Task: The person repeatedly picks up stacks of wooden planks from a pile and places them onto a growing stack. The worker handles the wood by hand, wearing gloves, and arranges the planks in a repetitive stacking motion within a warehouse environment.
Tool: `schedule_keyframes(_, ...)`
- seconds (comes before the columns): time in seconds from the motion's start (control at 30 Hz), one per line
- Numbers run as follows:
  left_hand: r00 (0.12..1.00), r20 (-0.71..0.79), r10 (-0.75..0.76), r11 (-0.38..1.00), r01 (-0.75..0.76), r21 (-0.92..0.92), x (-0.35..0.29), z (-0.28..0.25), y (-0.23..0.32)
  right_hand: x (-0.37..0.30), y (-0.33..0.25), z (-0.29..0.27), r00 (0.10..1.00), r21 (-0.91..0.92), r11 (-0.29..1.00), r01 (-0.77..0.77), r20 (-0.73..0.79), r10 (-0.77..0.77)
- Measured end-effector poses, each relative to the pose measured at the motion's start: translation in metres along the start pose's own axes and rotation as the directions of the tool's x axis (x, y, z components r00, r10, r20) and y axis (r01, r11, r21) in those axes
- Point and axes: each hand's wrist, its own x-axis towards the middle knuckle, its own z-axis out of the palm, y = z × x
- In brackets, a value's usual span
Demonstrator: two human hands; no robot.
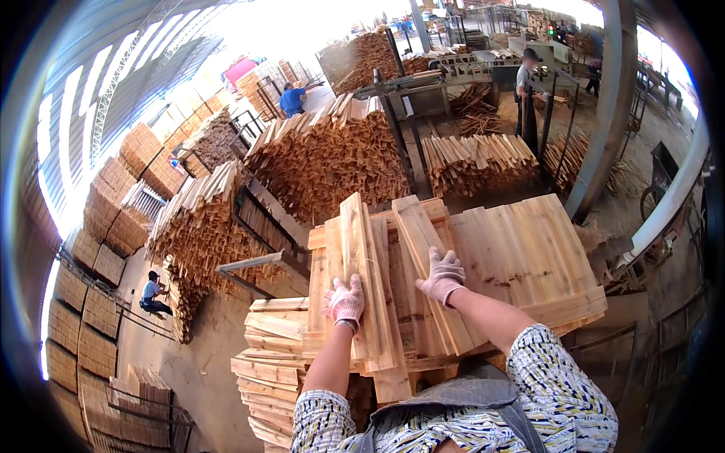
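Observation:
Both my hands wear pale knitted work gloves. My left hand (345, 301) lies with spread fingers on a long narrow wooden board (353, 241), which rests lengthwise on other boards. Further right, my right hand (442, 276) presses on a second, wider plank (420, 235), its fingers stretched out over the wood. That plank slants across the stack. Between the two planks, more narrow boards (384, 264) show. A row of planks laid side by side (521, 253) fills the right of the stack, with a crosswise board (566, 306) along its near edge.
Layered boards (268, 377) stand at my left, beside a metal rack bar (249, 264). Big piles of sawn strips (332, 151) lie beyond. A steel post (604, 113) rises at right. Co-workers are a person in blue (291, 100), a seated person (153, 294) and a standing person (526, 90).

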Motion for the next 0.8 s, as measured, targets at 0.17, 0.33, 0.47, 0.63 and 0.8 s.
schedule_keyframes(0.17, 1.000, 0.007, 0.005, 1.000, -0.005, 0.011, -0.010, -0.007, 0.012, 0.006, 0.051, -0.029, 0.998, 0.155, 0.987, 0.047, -0.044, -0.040)
schedule_keyframes(0.33, 1.000, -0.006, -0.030, 0.998, 0.031, 0.063, -0.008, -0.002, 0.014, 0.004, 0.176, -0.090, 0.963, 0.004, 0.967, 0.256, -0.088, -0.254)
schedule_keyframes(0.47, 0.999, -0.018, -0.027, 0.994, 0.029, 0.106, -0.007, 0.009, 0.035, -0.008, 0.274, -0.093, 0.999, -0.331, 0.943, 0.032, 0.029, -0.024)
schedule_keyframes(0.63, 0.989, 0.097, 0.115, 0.979, -0.130, 0.156, 0.036, 0.033, 0.058, 0.014, 0.364, -0.036, 0.998, -0.328, 0.943, 0.061, 0.028, -0.055)
schedule_keyframes(0.8, 0.991, -0.119, 0.064, 0.995, -0.054, 0.090, 0.028, 0.036, 0.041, 0.075, 0.336, -0.103, 0.981, -0.404, 0.897, 0.181, 0.140, -0.135)
